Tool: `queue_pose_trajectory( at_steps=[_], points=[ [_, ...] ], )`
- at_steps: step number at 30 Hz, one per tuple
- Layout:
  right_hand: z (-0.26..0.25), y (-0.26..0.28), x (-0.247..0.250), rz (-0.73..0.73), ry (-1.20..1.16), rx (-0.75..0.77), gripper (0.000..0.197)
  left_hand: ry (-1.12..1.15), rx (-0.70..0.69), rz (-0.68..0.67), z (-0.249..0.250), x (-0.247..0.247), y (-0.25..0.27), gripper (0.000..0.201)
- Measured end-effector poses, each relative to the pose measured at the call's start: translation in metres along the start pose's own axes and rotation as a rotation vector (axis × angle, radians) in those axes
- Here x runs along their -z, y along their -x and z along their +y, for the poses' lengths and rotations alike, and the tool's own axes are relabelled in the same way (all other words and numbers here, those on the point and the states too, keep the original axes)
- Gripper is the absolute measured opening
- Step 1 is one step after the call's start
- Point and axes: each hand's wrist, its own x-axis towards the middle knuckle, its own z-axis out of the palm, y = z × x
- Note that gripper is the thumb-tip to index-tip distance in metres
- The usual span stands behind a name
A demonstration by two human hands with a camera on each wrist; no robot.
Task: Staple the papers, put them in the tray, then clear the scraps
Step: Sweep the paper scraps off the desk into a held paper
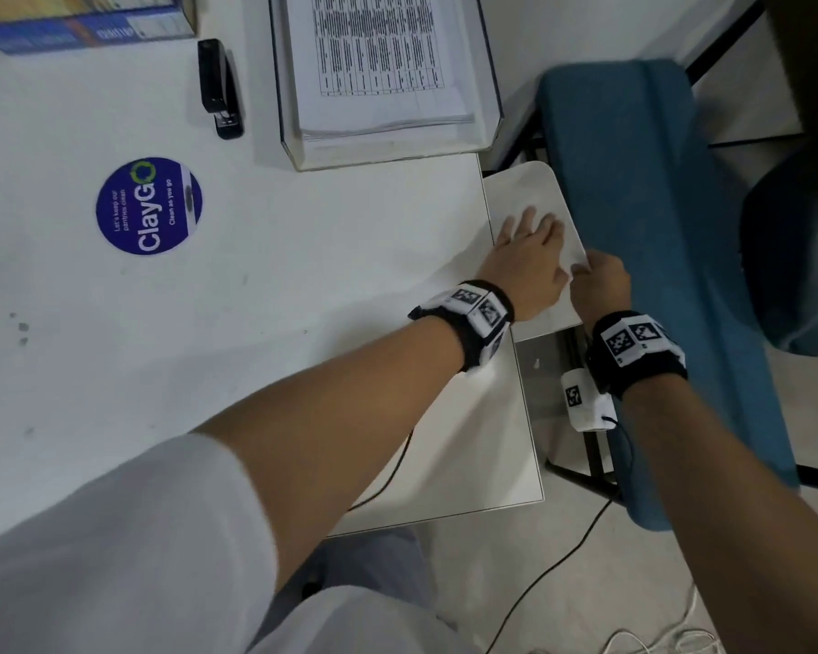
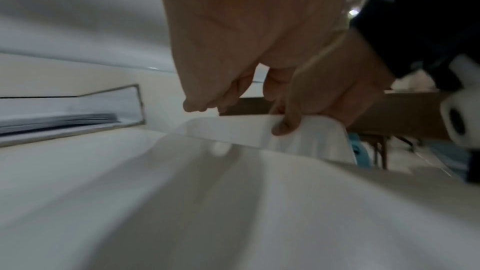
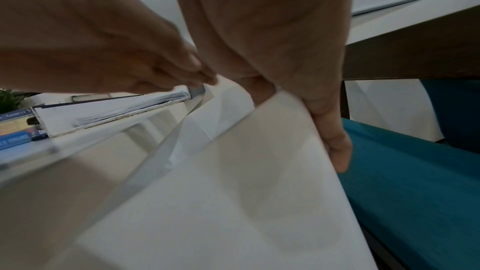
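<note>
A blank white sheet of paper [image 1: 525, 191] lies at the table's right edge and overhangs it. My left hand [image 1: 532, 228] rests flat on the sheet with its fingers spread. My right hand [image 1: 586, 269] pinches the sheet's right edge, which curls up in the right wrist view [image 3: 259, 130] between thumb and fingers [image 3: 337, 151]. The left wrist view shows the right thumb [image 2: 285, 127] on the lifted sheet [image 2: 233, 130]. The clear tray [image 1: 489, 129] at the back holds a stack of printed papers [image 1: 379, 63]. A black stapler [image 1: 218, 87] lies left of the tray.
A round blue sticker [image 1: 149, 206] is stuck on the white table [image 1: 303, 276]. A book [image 1: 86, 21] sits at the back left. A teal padded bench [image 1: 633, 181] stands close to the table's right edge. Cables run over the floor [image 1: 563, 559].
</note>
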Motion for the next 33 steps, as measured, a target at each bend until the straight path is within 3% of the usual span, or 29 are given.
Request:
queue_pose_trajectory(
  at_steps=[5, 7, 8, 13, 19, 28, 30, 33],
  points=[
    [0.002, 0.001, 0.002, 0.001, -0.052, -0.052, 0.032, 0.239, 0.269, 0.303, -0.042, 0.016, 0.086, 0.057],
    [0.001, 0.001, 0.001, -0.003, -0.064, -0.059, 0.031, 0.186, 0.343, 0.431, -0.058, 0.005, 0.132, 0.057],
    [0.002, 0.001, 0.000, -0.005, -0.076, -0.064, 0.031, 0.135, 0.388, 0.428, -0.062, -0.003, 0.155, 0.057],
    [0.000, 0.001, -0.005, 0.003, -0.071, -0.047, 0.029, 0.074, 0.724, 0.113, -0.048, -0.057, 0.224, 0.076],
    [0.003, -0.003, -0.009, 0.012, -0.079, -0.033, 0.030, 0.096, 0.826, 0.071, 0.006, -0.078, 0.171, 0.093],
    [0.008, -0.001, -0.005, 0.021, -0.026, -0.028, 0.029, 0.126, 0.640, 0.060, 0.036, -0.056, 0.066, 0.088],
    [0.008, -0.001, -0.005, 0.011, -0.025, -0.034, 0.029, 0.041, 0.518, 0.005, 0.034, -0.054, 0.051, 0.081],
    [0.008, -0.002, -0.004, -0.001, -0.016, -0.022, 0.028, -0.078, 0.176, -0.095, 0.025, -0.046, 0.039, 0.061]
  ],
)
